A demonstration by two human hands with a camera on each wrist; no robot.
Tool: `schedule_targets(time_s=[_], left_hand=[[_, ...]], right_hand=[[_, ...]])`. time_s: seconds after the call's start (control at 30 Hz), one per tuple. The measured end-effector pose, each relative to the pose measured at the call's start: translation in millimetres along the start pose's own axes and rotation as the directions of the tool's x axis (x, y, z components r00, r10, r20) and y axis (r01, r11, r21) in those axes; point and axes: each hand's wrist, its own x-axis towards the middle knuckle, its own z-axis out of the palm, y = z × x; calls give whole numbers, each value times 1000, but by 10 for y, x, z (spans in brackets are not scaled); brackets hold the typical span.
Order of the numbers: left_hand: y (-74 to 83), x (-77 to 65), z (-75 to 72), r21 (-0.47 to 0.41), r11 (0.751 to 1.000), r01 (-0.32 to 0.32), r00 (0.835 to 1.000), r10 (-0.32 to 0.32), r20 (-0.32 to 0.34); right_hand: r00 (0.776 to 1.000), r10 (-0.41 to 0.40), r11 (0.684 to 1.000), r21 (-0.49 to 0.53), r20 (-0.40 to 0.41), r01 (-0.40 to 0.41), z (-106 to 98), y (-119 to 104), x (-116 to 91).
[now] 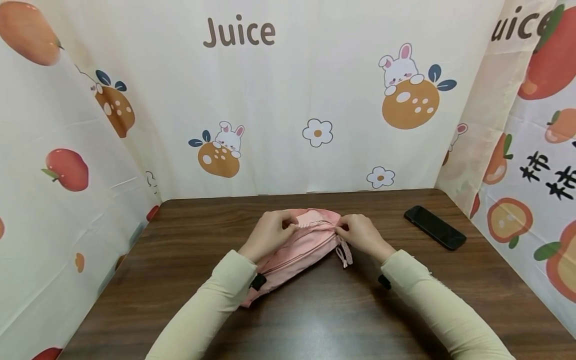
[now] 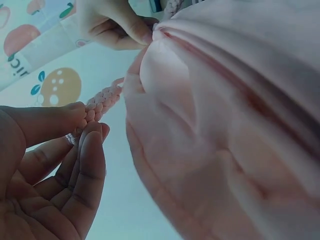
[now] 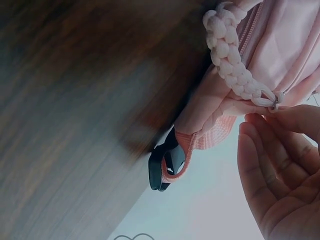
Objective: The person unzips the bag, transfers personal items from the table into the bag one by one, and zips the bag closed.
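Observation:
A pink waist bag [image 1: 292,255] lies slantwise on the table between both hands. My left hand [image 1: 270,232] is at its upper side; in the left wrist view, that hand's thumb and fingers pinch a braided zipper pull [image 2: 102,102] beside the pink fabric. At the bag's right end, my right hand [image 1: 362,232] pinches the fabric by the end of a zipper. Close to those fingertips in the right wrist view, a second braided pull [image 3: 230,55] hangs from a small metal ring. A black buckle [image 3: 162,167] on a pink strap sticks out from the bag's end.
A black phone [image 1: 435,227] lies on the brown wooden table [image 1: 180,240], right of the bag. Fabric curtains [image 1: 279,90] printed with fruit and rabbits stand behind the table and along both sides.

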Motion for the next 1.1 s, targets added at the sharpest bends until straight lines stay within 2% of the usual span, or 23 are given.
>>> schedule_targets(time_s=[0.57,0.8,1.1], left_hand=[[-197,-316,-174,-92,995,32,998,-37,-60],[-250,-419,-253,-67,997,47,996,-52,-79],[-320,-564,-360,-77,993,92,991,-98,-86]], right_hand=[[1000,-15,1000,-5,-16,15,-11,-14,-5],[1000,-13,1000,-1,-11,13,-14,-30,3],[1000,-18,1000,-7,-16,18,-21,-31,-17]])
